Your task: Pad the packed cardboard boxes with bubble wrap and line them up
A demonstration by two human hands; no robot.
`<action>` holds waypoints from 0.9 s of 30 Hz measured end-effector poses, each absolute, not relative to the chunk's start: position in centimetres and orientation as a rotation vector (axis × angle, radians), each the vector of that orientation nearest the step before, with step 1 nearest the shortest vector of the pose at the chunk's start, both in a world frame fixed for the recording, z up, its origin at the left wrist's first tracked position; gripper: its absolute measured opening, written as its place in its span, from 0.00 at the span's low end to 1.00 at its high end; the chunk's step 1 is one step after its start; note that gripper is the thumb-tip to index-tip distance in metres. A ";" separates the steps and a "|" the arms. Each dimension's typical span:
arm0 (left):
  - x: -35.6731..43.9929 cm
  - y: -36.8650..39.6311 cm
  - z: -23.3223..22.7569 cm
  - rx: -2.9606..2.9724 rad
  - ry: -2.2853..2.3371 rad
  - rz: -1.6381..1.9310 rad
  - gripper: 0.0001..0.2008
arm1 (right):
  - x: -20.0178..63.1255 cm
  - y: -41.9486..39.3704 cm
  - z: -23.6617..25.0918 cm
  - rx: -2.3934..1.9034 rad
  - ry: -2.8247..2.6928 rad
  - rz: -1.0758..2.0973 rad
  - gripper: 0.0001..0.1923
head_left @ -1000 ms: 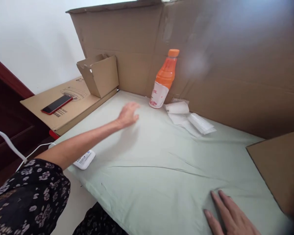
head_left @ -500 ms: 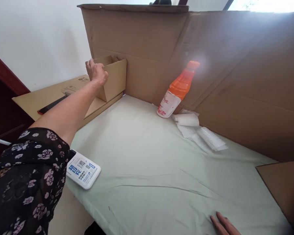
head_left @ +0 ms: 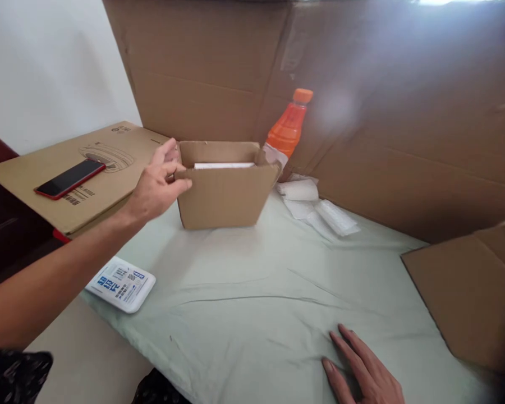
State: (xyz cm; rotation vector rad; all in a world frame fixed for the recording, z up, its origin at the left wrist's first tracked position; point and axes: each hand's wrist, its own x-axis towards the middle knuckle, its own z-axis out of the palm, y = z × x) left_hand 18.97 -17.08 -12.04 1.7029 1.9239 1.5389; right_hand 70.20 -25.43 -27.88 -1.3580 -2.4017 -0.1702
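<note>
The left hand, reaching in from the lower left of the frame, grips the left end wall of a small cardboard box, thumb on the near side and fingers curled over the rim. The box stands upright on the pale green cloth that covers the surface, a little above the middle of the frame. It is plain brown corrugated card, open at the top, with short flaps standing up and something flat and white lying inside near the rim. It looks light and fairly stiff, though the thin walls would likely buckle if squeezed hard; the end wall or the rim near a corner seems the soundest place to hold it.

Just behind the box, an orange bottle leans against a tall cardboard wall, with white packets lying to the right of it. To the left, a red phone lies on a flat carton. A white device with blue print rests at the cloth's near left edge. The right hand lies flat and open on the cloth at the bottom right.
</note>
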 end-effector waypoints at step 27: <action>31.8 -28.1 -23.9 0.880 1.924 1.556 0.30 | 61.9 -22.6 -23.2 -0.985 -2.315 0.858 0.43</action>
